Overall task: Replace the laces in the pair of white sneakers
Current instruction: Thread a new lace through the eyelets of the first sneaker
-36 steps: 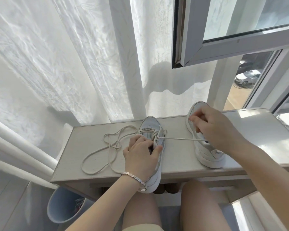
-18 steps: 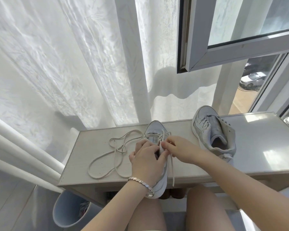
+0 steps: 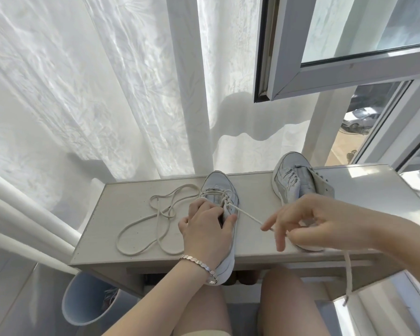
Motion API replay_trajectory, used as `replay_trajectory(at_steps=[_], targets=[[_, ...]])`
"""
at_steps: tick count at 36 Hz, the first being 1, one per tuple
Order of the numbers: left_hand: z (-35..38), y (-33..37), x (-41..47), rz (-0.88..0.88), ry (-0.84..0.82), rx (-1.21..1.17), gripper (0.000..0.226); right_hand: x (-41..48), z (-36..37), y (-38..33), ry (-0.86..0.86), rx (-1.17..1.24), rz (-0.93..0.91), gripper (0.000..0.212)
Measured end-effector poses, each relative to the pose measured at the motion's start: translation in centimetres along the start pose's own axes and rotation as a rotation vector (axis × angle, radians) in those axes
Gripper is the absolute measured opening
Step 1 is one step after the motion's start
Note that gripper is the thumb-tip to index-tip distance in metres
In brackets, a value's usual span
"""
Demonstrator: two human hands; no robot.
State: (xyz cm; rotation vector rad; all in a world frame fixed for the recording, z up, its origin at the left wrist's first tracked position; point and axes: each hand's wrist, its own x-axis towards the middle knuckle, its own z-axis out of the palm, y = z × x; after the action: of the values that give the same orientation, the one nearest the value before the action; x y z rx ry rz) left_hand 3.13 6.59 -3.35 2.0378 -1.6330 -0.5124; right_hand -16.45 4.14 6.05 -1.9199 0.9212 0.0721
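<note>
Head view: the person is sitting with bare knees (image 3: 199, 311) tucking under the front edge of a pale surface (image 3: 260, 190).
Bin (image 3: 83, 301): a round pale one is standing on the floor at lower left, below the surface's near corner.
Lace tail (image 3: 348, 270): it is hanging past the front edge at right, dropping from under the right hand, its tip dangling free.
Bracelet (image 3: 199, 261): small metal discs are circling the left wrist.
Left hand (image 3: 205, 230): it is gripping the near sneaker (image 3: 218, 187) from above, fingers curling onto the eyelet rows, thumb pressing the shoe's right side.
Right hand (image 3: 318, 224): thumb and forefinger are pinching the lace (image 3: 249, 215); the other fingers are hanging loosely spread.
Lace: it is stretching taut from the near sneaker's right-hand eyelets to the right hand's fingertips.
Near sneaker: it is lying toe away, heel overhanging the front edge, lacing crossing at its front eyelets.
Loose lace loops (image 3: 155, 214): they are sprawling on the surface left of the near sneaker, reaching up to its toe end.
Far sneaker (image 3: 291, 180): it is standing to the right, apart from the first, toe toward the curtain, heel hiding behind the right hand.
Curtain (image 3: 107, 93): white sheer folds are hanging behind the surface.
Window sash (image 3: 325, 57): it is standing open at upper right; a parked car (image 3: 357, 117) is showing outside below it.
</note>
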Motion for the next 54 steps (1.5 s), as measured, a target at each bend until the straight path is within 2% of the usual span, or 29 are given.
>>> replay_trajectory(at_steps=[2,6,8,10,13,15,19,22,26,28,32,37,42,44,46,48,52,54], targets=[[0.0,0.0,0.0,-0.003,-0.008,0.0,0.039,1.8,-0.4,0.6,0.08,0.109,0.057,0.034],[-0.1,0.1,-0.1,0.001,-0.007,0.02,0.034,6.7,0.0,1.5,0.438,0.0,0.104,0.044],[-0.2,0.2,-0.2,0.001,-0.006,0.026,0.034,9.5,0.5,1.6,0.529,0.02,0.137,0.046],[-0.3,0.3,-0.2,-0.002,-0.001,0.022,0.032,11.7,1.0,1.6,0.472,0.025,0.227,0.044],[-0.3,0.3,-0.2,-0.007,-0.002,0.021,0.032,13.5,1.9,1.7,0.404,0.167,0.266,0.028],[-0.3,0.4,-0.2,-0.01,0.001,0.025,0.032,13.8,2.2,1.8,0.449,0.263,0.202,0.023],[-0.2,0.4,-0.1,-0.014,0.003,0.04,0.032,13.2,2.4,2.1,0.531,0.231,0.06,0.018],[-0.2,0.4,-0.1,-0.01,0.001,0.048,0.032,12.4,2.6,2.5,0.569,0.285,0.078,0.022],[-0.1,0.4,-0.2,-0.009,0.01,0.053,0.03,11.1,3.5,2.3,0.362,0.258,0.18,0.035],[-0.1,0.3,-0.2,-0.005,0.015,0.048,0.03,10.8,4.0,2.4,0.331,0.239,0.175,0.037],[-0.1,0.3,-0.2,0.001,0.007,0.024,0.032,10.3,4.1,2.6,0.386,0.25,0.128,0.029],[0.0,0.3,-0.2,-0.006,0.011,0.01,0.033,8.3,3.9,2.7,0.596,0.276,0.082,0.028],[0.1,0.7,-0.2,-0.015,0.045,0.028,0.032,6.5,4.5,2.6,0.574,0.234,0.029,0.029],[0.2,0.9,-0.3,-0.022,0.045,0.015,0.035,6.4,4.4,2.5,0.616,0.224,0.045,0.03],[0.3,1.0,-0.3,-0.015,0.043,-0.013,0.034,6.7,4.1,2.6,0.692,0.247,0.112,0.03],[0.1,1.0,-0.3,0.006,0.045,-0.094,0.027,7.3,4.1,2.7,0.698,0.231,0.19,0.027],[-1.3,0.0,0.2,-0.005,0.162,-0.436,0.014,8.3,4.1,2.7,0.602,0.097,0.271,0.025],[-2.1,-1.0,0.8,-0.038,0.19,-0.459,0.017,8.3,4.2,2.4,0.53,0.122,0.258,0.028]])
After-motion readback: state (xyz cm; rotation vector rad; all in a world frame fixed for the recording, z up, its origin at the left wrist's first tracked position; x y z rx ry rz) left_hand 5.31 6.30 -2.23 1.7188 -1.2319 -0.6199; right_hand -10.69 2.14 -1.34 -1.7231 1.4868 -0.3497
